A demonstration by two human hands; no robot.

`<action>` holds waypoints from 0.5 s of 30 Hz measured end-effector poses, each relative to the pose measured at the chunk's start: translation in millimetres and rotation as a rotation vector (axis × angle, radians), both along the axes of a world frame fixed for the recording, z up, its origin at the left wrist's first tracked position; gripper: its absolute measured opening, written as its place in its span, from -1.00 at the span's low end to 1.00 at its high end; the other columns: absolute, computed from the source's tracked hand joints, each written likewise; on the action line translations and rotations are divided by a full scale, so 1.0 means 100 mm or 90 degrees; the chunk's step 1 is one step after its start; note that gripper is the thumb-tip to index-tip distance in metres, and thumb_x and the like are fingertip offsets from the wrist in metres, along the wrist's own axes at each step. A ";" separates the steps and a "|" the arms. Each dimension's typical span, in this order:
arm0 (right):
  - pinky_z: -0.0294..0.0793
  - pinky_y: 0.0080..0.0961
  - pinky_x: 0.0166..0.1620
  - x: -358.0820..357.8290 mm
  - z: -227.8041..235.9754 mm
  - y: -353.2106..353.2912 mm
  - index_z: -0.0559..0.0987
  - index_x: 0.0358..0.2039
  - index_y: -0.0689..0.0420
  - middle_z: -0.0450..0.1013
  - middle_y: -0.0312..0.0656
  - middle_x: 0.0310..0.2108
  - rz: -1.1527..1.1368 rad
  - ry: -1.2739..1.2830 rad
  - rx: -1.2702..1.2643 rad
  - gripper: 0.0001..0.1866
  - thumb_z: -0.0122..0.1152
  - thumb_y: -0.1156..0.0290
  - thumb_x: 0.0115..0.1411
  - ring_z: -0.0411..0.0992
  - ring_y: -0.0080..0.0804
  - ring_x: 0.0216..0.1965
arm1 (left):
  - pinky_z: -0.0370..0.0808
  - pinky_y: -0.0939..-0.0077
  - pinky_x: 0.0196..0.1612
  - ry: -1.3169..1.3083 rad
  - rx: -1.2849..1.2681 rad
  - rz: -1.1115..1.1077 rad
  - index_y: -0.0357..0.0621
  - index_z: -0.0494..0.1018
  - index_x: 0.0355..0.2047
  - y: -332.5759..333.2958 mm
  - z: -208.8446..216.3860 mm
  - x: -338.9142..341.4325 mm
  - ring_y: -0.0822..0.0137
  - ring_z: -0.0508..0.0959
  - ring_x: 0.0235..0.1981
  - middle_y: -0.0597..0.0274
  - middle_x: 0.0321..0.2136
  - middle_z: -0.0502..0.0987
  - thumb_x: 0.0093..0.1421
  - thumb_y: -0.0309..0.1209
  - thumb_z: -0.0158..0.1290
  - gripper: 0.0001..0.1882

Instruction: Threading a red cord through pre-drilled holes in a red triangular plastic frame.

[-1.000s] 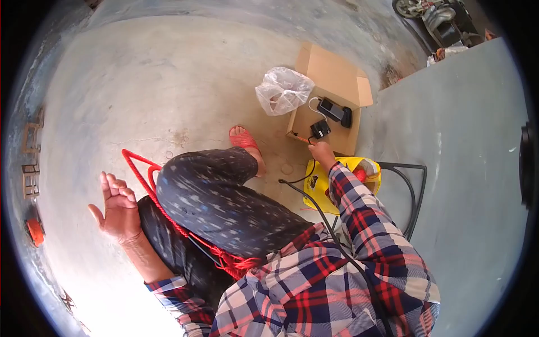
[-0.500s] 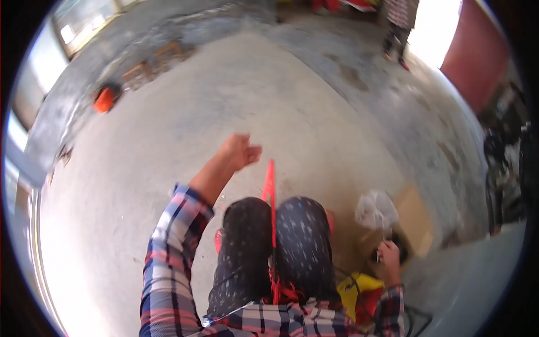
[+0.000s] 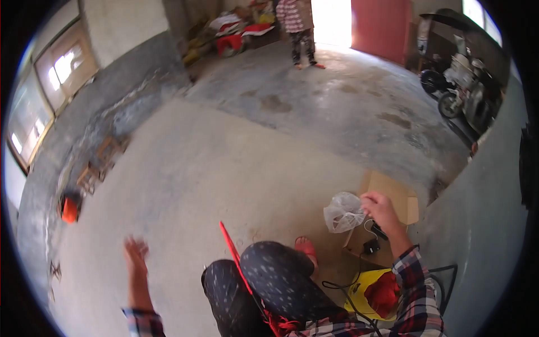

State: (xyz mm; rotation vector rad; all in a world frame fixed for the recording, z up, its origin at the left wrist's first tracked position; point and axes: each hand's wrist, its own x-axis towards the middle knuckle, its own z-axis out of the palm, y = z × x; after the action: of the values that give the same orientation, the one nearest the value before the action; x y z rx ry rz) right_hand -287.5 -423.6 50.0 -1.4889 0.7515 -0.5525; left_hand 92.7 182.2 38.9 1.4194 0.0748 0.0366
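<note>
Left hand [image 3: 136, 255] is now swinging wide, fingers blurred but apparently spread; right hand [image 3: 366, 202] is rising beside the plastic bag [image 3: 341, 214], fingers narrow, grip undeterminable. Neither is touching the red cordwork [image 3: 234, 250] between the 2 knees [image 3: 275, 265].

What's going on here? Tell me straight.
The wearer's right hand is at the edge of a clear plastic bag, by an open cardboard box; whether it grips the bag can't be made out. The left hand, blurred, is out over the floor with nothing visible in it. A red rope runs between the knees. A yellow bag with something red inside sits to the right. Another person stands by the bright doorway.
</note>
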 end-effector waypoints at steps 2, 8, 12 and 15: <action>0.43 -0.60 -0.33 -0.04 -0.20 0.01 0.51 -0.20 0.26 0.49 -0.27 -0.44 0.070 0.124 -0.203 -0.70 0.20 0.35 0.11 0.43 -0.56 -0.44 | 0.43 0.04 -0.29 0.284 0.155 -0.152 -0.10 0.33 -0.12 0.19 -0.70 -0.25 0.11 0.48 -0.26 0.06 -0.20 0.47 0.18 0.12 -0.13 -0.46; 0.44 -0.34 -0.04 0.36 0.24 0.84 0.46 -0.05 0.21 0.48 -0.01 -0.18 0.269 0.094 -0.423 -0.48 0.27 0.16 0.05 0.47 -0.20 -0.13 | 0.33 0.13 -0.14 0.348 0.184 -0.176 -0.09 0.33 -0.01 -0.17 -1.74 -1.67 0.18 0.44 -0.15 0.16 -0.18 0.48 0.20 0.09 -0.10 -0.44; 0.26 -0.25 0.16 0.80 0.38 1.46 0.36 0.08 0.20 0.32 0.04 0.07 0.424 -0.013 -0.474 -0.35 0.25 0.10 0.05 0.25 -0.06 0.13 | 0.33 0.15 -0.13 0.306 0.158 -0.183 -0.09 0.33 -0.01 -0.20 -1.85 -1.57 0.19 0.44 -0.15 0.16 -0.17 0.48 0.20 0.08 -0.10 -0.44; 0.12 -0.23 0.23 0.99 0.06 1.80 0.32 0.11 0.16 0.25 -0.02 0.14 0.555 -0.106 -0.432 -0.36 0.19 0.07 0.10 0.18 -0.07 0.19 | 0.32 0.16 -0.13 0.261 0.144 -0.238 -0.09 0.33 0.00 -0.56 -1.79 -1.23 0.20 0.43 -0.15 0.16 -0.17 0.48 0.20 0.08 -0.09 -0.44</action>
State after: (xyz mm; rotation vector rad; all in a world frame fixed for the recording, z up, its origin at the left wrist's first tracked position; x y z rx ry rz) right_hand -189.0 -243.8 55.9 -2.1576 -0.2933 -0.2431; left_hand -29.8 125.8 -140.4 1.6295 0.1458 -0.5709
